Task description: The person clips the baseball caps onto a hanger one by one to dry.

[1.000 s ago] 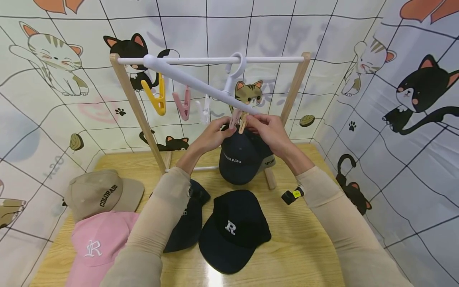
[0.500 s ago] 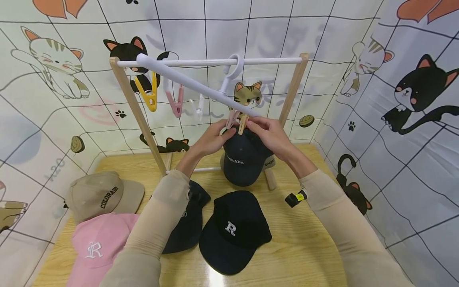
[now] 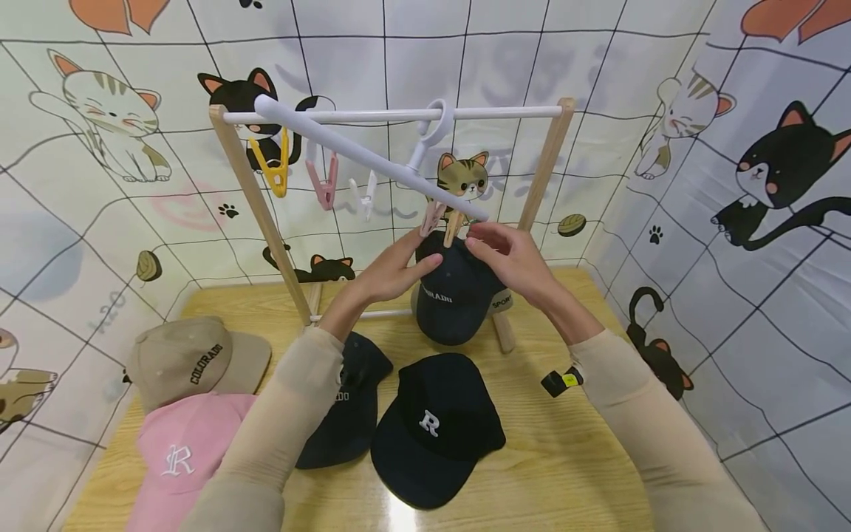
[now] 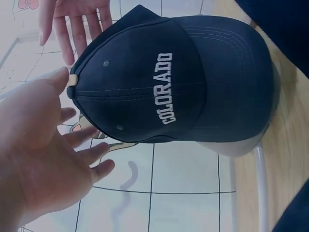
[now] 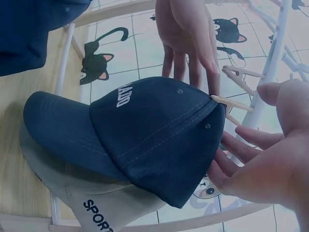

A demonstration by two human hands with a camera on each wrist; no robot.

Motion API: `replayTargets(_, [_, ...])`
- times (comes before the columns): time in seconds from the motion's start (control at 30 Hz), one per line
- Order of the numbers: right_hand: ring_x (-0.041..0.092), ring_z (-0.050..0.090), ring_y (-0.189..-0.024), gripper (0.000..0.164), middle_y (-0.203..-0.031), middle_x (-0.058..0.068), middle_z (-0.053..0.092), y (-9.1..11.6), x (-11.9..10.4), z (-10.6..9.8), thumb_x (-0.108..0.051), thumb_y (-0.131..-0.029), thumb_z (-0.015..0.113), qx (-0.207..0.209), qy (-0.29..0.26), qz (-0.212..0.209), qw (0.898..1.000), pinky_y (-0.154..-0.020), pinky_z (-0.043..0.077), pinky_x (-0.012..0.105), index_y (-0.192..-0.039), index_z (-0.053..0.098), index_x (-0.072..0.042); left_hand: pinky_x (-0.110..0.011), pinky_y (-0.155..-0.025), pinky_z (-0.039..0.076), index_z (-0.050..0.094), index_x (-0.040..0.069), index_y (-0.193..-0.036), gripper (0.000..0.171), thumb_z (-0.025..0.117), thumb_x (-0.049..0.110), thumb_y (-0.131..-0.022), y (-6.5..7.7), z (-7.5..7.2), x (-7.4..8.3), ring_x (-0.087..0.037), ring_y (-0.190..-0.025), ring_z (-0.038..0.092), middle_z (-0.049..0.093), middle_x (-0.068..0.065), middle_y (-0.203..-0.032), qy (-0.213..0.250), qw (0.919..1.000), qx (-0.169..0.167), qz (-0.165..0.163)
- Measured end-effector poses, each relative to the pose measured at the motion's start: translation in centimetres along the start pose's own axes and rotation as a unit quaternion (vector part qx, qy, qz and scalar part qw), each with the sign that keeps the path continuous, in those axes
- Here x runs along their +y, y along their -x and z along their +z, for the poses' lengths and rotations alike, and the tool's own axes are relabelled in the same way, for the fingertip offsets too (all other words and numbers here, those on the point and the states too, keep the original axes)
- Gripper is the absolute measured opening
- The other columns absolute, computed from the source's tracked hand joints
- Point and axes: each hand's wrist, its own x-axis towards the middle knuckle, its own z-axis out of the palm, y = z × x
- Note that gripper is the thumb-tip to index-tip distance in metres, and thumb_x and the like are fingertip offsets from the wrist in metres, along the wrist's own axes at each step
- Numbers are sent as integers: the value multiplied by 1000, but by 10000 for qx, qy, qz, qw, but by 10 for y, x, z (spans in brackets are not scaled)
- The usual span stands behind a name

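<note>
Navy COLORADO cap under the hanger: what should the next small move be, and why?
Probably ease the left hand and right hand away: the wooden clip appears to hold the cap by its crown, and neither hand grips it.

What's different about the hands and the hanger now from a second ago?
The right hand let go of the wooden clothespin, opened and moved slightly right and down. The left hand opened too and slid slightly down. The white hanger's raised end swung a bit left. The navy COLORADO cap still hangs from the clothespin, and the black R cap stayed put.
</note>
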Motion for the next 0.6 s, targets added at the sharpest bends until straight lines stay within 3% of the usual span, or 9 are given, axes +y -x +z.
replayTargets(0.07, [38,64,-147,52,-161,18,65,4,0,0,-32,-115,66,-24,38,-48,10000,-129,48,59,-160,60,-7,-60,-144,19,1,27,-183,84,55,33,-120,7,0,2,-28,-179,14,9,-1,-193,-90,9999,53,-111])
replayTargets(0.23, [38,61,-150,56,-164,18,62,11,1,1,-32,-114,69,11,135,-181,9997,-131,45,60,-162,57,-7,-66,-140,27,12,29,-183,84,52,59,-116,28,3,7,-35,-177,23,20,-6,-191,-369,9948,57,-952])
replayTargets(0.3, [38,59,-153,59,-165,18,61,14,2,0,-32,-113,70,37,173,-242,9995,-134,42,59,-164,55,-7,-68,-138,29,16,31,-183,86,51,66,-113,36,5,9,-36,-176,25,21,-6,-190,-484,9924,105,-1129])
replayTargets(0.47, [38,49,-163,67,-172,16,54,21,3,-1,-33,-111,72,108,311,-391,9987,-140,33,57,-169,49,-8,-70,-137,29,28,26,-181,83,50,67,-112,54,10,15,-39,-174,30,27,-9,-188,-780,9915,370,-973])
replayTargets(0.6, [37,45,-167,69,-176,18,49,26,4,1,-32,-112,72,142,423,-561,9974,-141,31,57,-171,45,-9,-70,-137,30,41,17,-175,84,48,71,-112,70,17,20,-41,-172,34,34,-12,-185,-728,9923,598,-803])
